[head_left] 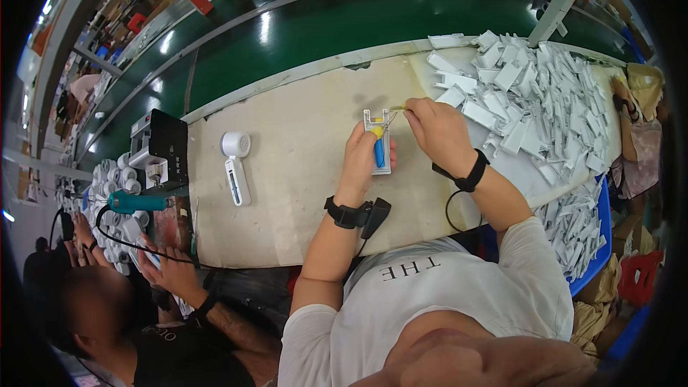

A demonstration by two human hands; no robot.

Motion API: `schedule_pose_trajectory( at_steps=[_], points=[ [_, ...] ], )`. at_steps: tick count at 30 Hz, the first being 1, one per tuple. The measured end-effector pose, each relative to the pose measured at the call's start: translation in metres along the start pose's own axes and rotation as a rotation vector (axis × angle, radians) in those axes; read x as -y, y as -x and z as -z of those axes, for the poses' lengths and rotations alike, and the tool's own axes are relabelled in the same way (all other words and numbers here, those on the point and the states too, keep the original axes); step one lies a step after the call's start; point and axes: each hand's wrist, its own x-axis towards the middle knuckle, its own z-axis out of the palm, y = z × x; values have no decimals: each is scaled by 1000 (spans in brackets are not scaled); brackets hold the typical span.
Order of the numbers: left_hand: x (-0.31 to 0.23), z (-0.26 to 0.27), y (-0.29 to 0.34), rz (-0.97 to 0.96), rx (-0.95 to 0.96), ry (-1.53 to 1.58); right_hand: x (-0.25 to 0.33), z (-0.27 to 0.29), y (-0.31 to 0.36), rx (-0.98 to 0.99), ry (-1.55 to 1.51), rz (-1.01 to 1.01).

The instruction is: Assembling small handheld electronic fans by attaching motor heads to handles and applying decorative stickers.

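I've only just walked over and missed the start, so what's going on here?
The person's left hand holds a white plastic piece with a blue part in it. The right hand pinches a small yellowish thing near the piece's upper end, too small to identify. A white handheld device lies to the left on the table, and a heap of white plastic parts lies to the right. At the left, a co-worker's hand is near a teal tool.
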Motion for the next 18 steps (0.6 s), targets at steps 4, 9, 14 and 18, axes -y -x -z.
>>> schedule_pose_trajectory(
  at_steps=[4,9,14,18],
  points=[
    [1,-14,2,44,-46,39,-3,-18,3,-225,-386,202],
    [13,-14,8,-151,-38,-73,-3,-18,1,-198,-482,279],
    [12,-16,9,-180,-5,-20,0,-18,9,-299,-359,244],
    [7,-20,17,-237,-16,-18,-8,-14,8,-271,-509,409]
  ],
)
